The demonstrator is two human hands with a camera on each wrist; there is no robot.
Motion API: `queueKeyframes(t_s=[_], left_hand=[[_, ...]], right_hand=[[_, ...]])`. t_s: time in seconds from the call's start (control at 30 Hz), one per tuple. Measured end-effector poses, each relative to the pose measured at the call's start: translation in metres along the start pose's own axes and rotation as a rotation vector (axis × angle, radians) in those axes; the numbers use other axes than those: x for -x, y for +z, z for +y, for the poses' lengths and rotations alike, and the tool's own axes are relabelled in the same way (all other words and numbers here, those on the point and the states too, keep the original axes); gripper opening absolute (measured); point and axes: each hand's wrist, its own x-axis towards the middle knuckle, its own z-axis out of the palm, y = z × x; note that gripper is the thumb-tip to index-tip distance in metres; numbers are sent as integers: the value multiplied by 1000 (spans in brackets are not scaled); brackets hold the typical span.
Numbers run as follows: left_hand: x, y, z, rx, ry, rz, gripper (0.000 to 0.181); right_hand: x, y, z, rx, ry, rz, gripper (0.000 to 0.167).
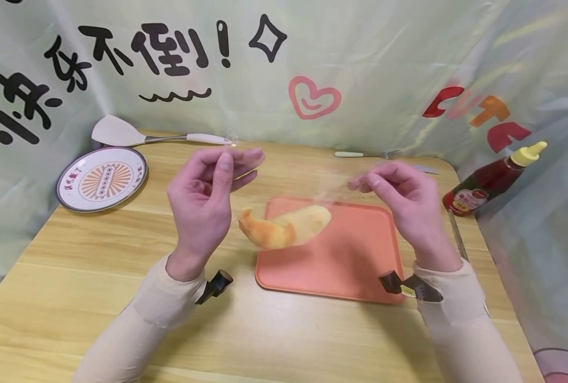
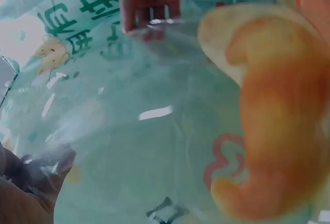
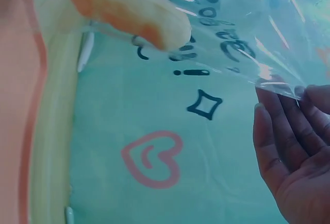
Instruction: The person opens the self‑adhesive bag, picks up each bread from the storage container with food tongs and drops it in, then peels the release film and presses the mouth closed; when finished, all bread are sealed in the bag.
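Observation:
A clear plastic bag (image 3: 242, 33) is stretched between my two hands, with bread seen through it. Its pieces are a golden croissant (image 1: 267, 231) and a paler bread roll (image 1: 312, 221), hanging above the orange tray (image 1: 351, 271). My right hand (image 1: 401, 194) pinches the bag between thumb and fingers, as the right wrist view shows more closely. To the left of the bread, my left hand (image 1: 205, 191) is raised, thumb against the forefinger, with the film at its fingertips in the left wrist view. The film's edges are hard to make out in the head view.
A white plate (image 1: 102, 202) lies at the left, with a white spatula (image 1: 116, 132) behind it. Along the back edge lies a fork (image 1: 351, 154) with a pale handle. A ketchup bottle (image 1: 485, 186) leans at the right. A printed curtain (image 1: 384, 53) surrounds the wooden table (image 1: 97, 266).

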Motion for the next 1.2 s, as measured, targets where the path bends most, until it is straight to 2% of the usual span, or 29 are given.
queueKeyframes(t_s=[0.17,0.27,0.37,0.57,0.83,1.2], left_hand=[[1,-8,-9,28,-3,-115,13],[1,-12,-15,68,-41,-187,17],[2,-15,-21,140,-86,-226,19],[3,-15,-27,284,-168,-231,14],[6,-15,-30,336,-237,-223,16],[8,-14,-34,383,-331,-201,17]], right_hand=[[1,-3,-14,-31,-5,59,13],[2,-6,-21,-67,1,105,14],[3,-9,-25,-87,1,143,16],[7,-10,-26,-80,-6,159,14],[10,-10,-26,-68,-118,188,9],[15,-12,-22,-102,-137,187,14]])
